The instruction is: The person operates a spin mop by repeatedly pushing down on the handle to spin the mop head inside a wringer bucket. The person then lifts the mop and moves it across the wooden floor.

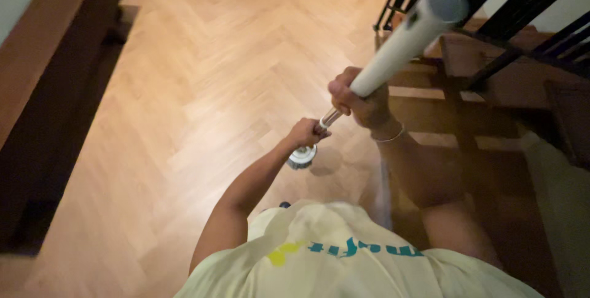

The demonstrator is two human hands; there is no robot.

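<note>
Both hands grip a mop: right hand closed on the white handle, left hand lower, above herringbone wood floor; dark railing far right.

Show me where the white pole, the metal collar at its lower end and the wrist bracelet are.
white pole (402, 43), head view, middle of the thick white tube
metal collar (302, 157), head view, ribbed silver ring near the floor
wrist bracelet (392, 137), head view, thin band on the right wrist
</note>
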